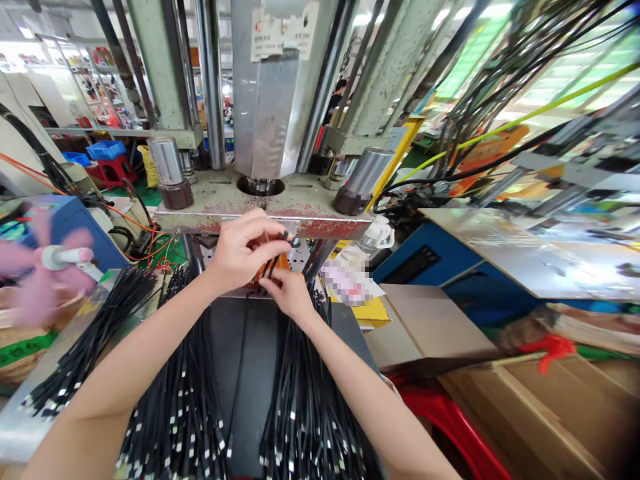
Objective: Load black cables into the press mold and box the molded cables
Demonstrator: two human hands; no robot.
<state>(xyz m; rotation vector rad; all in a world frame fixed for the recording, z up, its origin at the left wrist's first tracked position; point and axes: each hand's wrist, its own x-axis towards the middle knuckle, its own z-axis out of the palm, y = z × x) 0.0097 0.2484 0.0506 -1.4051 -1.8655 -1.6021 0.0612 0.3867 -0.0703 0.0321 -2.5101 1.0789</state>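
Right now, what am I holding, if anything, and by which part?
Black cables: your left hand appears to pinch them near their upper ends. Your right hand is lower down; its exact grip is unclear.

Blk cables [305, 400], near ctr: plastic-looking sheaths, smooth w/ slight sheen; tips bright, metal-looking. Bench [257, 347] under them: dark, smooth, mostly matt. Press plate [320, 228], far ctr: painted metal, chipped & rough, reddish patches on front edge. Tall rods [213, 80], far L & R: polished metal, v. glossy. Ctr ram [273, 113]: bare metal, scuffed; label [285, 37] on it: paper, torn edge. Fan [37, 230], L: pink plastic, blurred, finish unclear. Jug [381, 233], R of plate: whitish plastic. Box [550, 400], near R: matt cardboard. Stool [450, 420], near R: glossy red plastic.
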